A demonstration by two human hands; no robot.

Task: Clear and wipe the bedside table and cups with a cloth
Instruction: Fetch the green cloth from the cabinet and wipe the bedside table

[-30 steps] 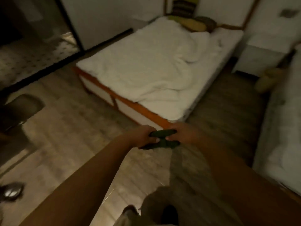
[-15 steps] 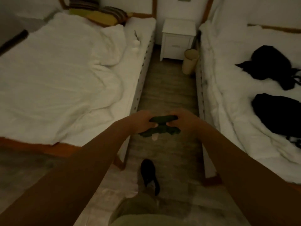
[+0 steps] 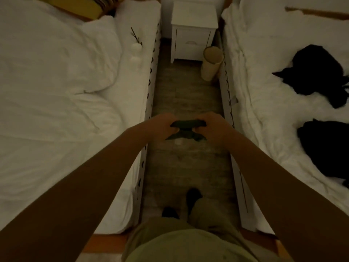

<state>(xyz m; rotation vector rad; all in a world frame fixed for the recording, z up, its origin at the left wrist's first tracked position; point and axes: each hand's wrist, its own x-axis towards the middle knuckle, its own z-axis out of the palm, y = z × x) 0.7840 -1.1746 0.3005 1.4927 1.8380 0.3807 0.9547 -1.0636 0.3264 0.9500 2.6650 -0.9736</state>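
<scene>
- The left hand (image 3: 162, 127) is closed on the left end of a dark cloth (image 3: 186, 129), with the fingers curled around it.
- On the far left lies the left bed (image 3: 56, 110) with a crumpled white cover; a yellow pillow (image 3: 85, 6) is at its head.
- Near the right edge of this bed stand two small white things that look like cups (image 3: 135, 52); a thin dark twig rises from the farther one.
- The cloth is stretched between the two hands, above the wooden floor (image 3: 187, 95) of the aisle, and part of it hangs down below the fingers.
- The right hand (image 3: 213, 127) is clamped on the right end of the cloth in the same way.
- Straight ahead, at the end of the aisle, is the white bedside table (image 3: 192, 40); its tabletop (image 3: 194, 14) is bare and well apart from the cloth.
- A pale round bin (image 3: 211, 63) stands just beside the table, against the right bed (image 3: 264, 82).
- On the right bed lie two black shapes (image 3: 311, 72); I cannot tell what they are.
</scene>
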